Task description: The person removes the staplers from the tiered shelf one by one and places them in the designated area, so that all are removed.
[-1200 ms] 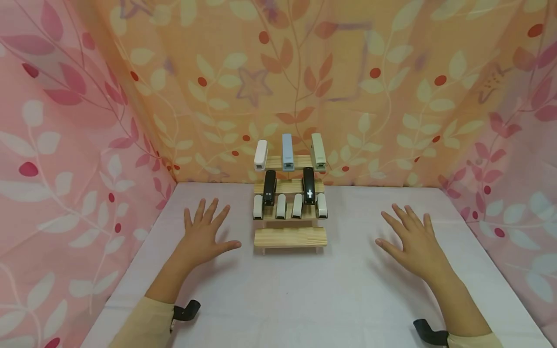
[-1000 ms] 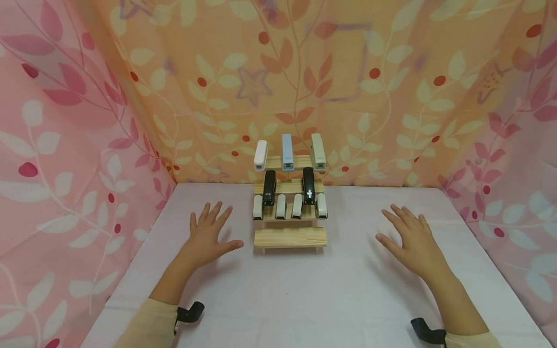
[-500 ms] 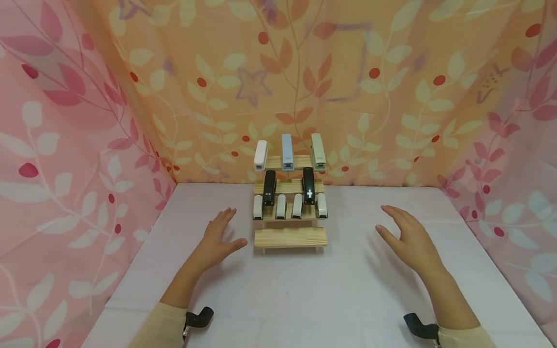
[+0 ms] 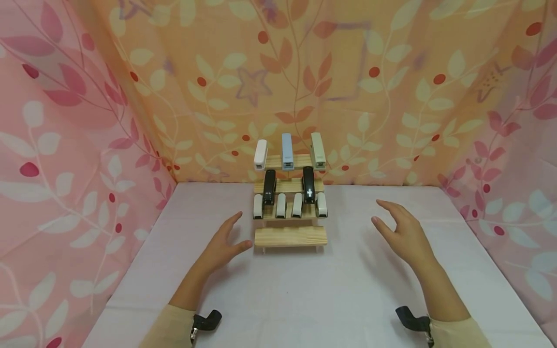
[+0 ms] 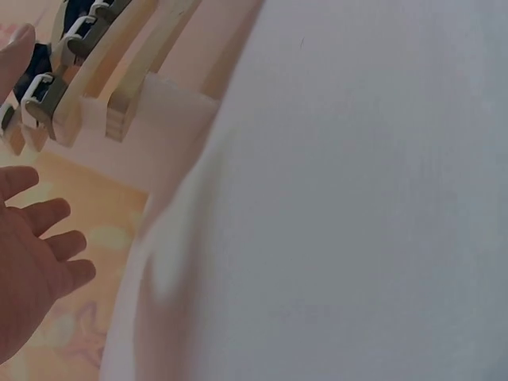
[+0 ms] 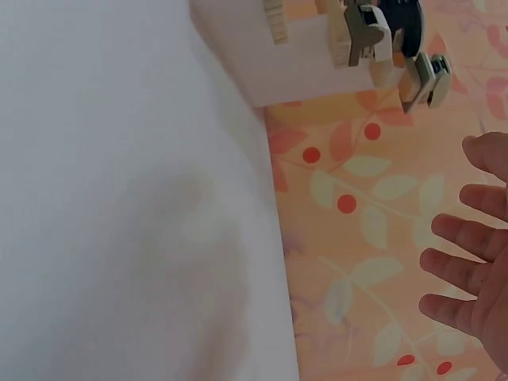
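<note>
A stepped wooden rack [image 4: 290, 236] stands at the back middle of the table, its lowest step bare. On the top step sit a white stapler [image 4: 260, 154], a light blue stapler [image 4: 287, 152] and a pale green stapler [image 4: 318, 151]. Two black staplers, one at the left [image 4: 270, 187] and one at the right [image 4: 308, 185], lie on the step below. Several small white staplers [image 4: 281, 206] line the step under those. My left hand [image 4: 222, 247] hovers left of the rack, thumb spread, holding nothing. Farther off on the right, my right hand [image 4: 406, 237] is also bare, fingers extended.
A white cloth covers the table [image 4: 287, 295]. Behind it hangs an orange leaf-patterned curtain [image 4: 209, 111], with pink patterned cloth [image 4: 56, 193] along both sides. Each wrist carries a black camera mount, as on the left [image 4: 208, 320].
My left hand has moved right, nearer the rack, and turned so its fingers line up. The right hand has shifted slightly left and turned likewise. The staplers have not moved.
</note>
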The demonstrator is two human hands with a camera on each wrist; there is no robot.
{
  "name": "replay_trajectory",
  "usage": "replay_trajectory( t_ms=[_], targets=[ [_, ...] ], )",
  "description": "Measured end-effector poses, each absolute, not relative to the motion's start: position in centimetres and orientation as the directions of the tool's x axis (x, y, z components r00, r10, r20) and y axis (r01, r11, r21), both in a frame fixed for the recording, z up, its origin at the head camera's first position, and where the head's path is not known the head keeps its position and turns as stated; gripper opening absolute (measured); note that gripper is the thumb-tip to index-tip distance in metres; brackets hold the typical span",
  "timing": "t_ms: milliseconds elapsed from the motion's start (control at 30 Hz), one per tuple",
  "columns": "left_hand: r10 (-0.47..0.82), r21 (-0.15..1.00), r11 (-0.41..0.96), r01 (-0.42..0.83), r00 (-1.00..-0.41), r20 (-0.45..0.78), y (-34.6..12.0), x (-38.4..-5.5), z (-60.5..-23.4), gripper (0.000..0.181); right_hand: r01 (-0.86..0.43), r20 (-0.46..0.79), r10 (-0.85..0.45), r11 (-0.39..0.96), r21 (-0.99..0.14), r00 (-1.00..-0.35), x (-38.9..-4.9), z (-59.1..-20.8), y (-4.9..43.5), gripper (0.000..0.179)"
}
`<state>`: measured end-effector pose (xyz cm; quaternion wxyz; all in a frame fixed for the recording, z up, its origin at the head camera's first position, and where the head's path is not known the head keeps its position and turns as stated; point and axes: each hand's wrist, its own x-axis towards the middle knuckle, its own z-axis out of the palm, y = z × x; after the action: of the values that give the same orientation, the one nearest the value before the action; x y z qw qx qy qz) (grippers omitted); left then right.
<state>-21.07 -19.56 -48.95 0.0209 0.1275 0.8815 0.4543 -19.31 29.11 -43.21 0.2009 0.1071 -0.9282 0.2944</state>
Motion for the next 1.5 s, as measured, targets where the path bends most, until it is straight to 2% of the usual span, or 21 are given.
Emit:
replay_trajectory(
  t_ms=[633,1233,1500],
  targets=[
    [0.272,0.941,0.293,0.172,-0.958,0.09,-17.3,-21.2,-50.2,0.093,-0.347,0.469,-0.041,0.73,-0.589,-0.882,-20.2,-42.0,26.6,0.049],
    [0.278,0.981,0.161,0.106,-0.959,0.058,-16.6,-21.3,-52.0,0.084,-0.394,0.49,-0.042,0.654,-0.646,-0.871,-21.6,-40.4,24.0,0.048],
    [0.252,0.978,0.176,0.115,-0.965,0.068,-16.4,-21.6,-52.7,0.077,-0.4,0.486,-0.046,0.637,-0.659,-0.873,-22.4,-39.6,23.0,0.049]
  ],
)
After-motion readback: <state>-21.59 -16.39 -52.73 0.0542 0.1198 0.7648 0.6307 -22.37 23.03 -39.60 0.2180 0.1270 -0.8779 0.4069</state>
